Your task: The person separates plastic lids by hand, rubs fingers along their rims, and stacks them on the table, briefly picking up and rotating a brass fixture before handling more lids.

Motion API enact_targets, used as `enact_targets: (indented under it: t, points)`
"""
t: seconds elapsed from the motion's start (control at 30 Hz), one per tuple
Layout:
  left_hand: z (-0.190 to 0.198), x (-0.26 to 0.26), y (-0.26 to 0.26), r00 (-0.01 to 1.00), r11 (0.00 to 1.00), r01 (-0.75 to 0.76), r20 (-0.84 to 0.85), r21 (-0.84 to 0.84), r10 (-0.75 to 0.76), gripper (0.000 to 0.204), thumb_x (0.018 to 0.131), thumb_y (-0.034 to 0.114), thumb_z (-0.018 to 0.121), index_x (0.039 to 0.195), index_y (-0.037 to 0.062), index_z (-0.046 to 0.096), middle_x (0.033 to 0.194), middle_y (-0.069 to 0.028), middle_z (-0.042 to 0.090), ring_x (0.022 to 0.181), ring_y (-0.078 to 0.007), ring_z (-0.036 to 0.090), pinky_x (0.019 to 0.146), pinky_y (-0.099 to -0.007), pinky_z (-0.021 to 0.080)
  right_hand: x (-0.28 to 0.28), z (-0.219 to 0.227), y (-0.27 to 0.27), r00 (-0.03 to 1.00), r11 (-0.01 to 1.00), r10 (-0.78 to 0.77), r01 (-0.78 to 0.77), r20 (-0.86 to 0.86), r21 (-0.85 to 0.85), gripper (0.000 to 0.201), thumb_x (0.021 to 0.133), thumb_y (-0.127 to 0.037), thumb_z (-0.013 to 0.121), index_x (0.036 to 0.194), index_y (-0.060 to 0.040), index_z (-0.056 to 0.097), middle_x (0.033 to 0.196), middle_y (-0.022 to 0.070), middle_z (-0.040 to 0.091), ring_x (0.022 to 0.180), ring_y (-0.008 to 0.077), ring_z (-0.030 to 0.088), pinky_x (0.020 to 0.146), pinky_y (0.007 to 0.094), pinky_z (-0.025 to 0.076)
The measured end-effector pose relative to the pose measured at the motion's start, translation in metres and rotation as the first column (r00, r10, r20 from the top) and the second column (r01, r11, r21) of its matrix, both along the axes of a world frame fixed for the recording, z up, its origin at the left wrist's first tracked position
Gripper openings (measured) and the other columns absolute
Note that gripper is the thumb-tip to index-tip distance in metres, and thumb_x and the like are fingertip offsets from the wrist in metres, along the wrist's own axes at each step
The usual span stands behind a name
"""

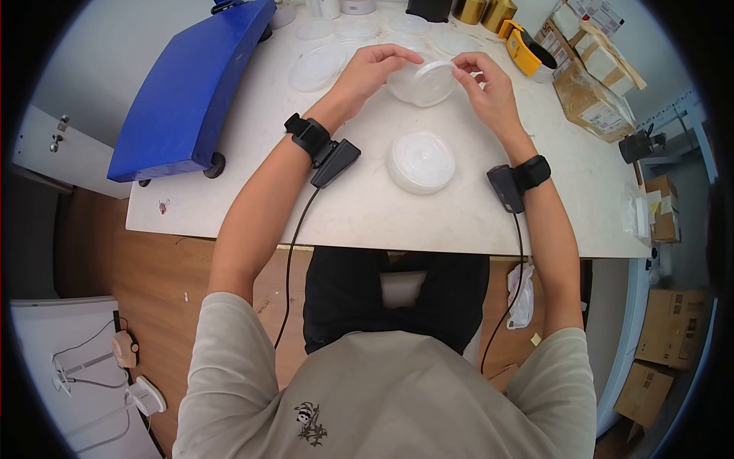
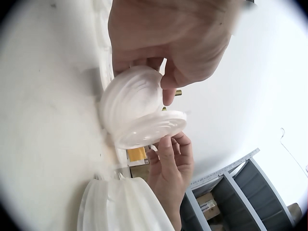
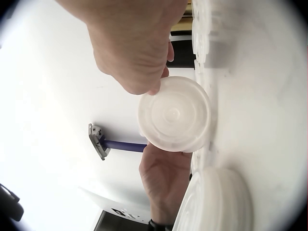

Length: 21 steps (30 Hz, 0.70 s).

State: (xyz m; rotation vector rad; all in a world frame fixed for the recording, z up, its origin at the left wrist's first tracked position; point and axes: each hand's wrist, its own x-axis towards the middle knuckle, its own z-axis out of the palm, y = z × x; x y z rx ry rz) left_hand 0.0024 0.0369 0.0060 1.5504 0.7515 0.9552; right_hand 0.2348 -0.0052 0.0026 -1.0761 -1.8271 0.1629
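Note:
Over the far half of the table, my left hand (image 1: 375,73) grips a translucent round plastic bowl (image 2: 130,96) by its side, thumb near the rim. My right hand (image 1: 489,88) pinches the edge of a clear round lid (image 3: 174,114) between thumb and fingers. The lid stands tilted against the bowl's mouth, as the left wrist view shows. In the right wrist view, the lid covers most of the bowl. Nearer to me on the table sits a lidded round plastic container (image 1: 422,162), apart from both hands.
Several clear round lids (image 1: 317,69) lie across the back of the white table (image 1: 252,199). A blue machine (image 1: 191,84) stands at the left. At the right back are a yellow tape dispenser (image 1: 526,53) and cardboard boxes (image 1: 596,99). Gold cans (image 1: 498,14) stand behind.

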Motion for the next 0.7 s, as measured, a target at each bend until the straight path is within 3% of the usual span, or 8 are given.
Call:
enact_targets:
  t: [0.27,0.7]
  points:
    - [-0.0017,0.0043,0.002,0.998,0.997,0.06,-0.038,0.053,-0.059,0.028,0.095,0.03,0.062,0.108,0.0074,0.071,0.103,-0.0009,0.069,0.097,-0.0091,0.059,0.095,-0.0302,0.044,0.0017,-0.0013,0.003,1.0,1.0,0.0,0.0,0.018,0.017,0.014,0.088,-0.009,0.066,0.1,-0.0042,0.065,0.092,0.0059,0.065,0.082,0.0157,0.063,0.068,0.0273,0.049]
    - [-0.0019,0.0027,0.0007,0.996,0.997,0.069,-0.058,0.039,-0.066,0.03,0.094,0.035,0.065,0.107,0.0082,0.071,0.102,0.0,0.068,0.096,-0.0092,0.058,0.092,-0.0294,0.043,0.0006,-0.0016,0.0014,1.0,1.0,-0.005,0.005,0.029,0.027,0.014,0.088,-0.01,0.067,0.101,-0.0042,0.065,0.093,0.0063,0.065,0.083,0.0163,0.064,0.068,0.0279,0.05]
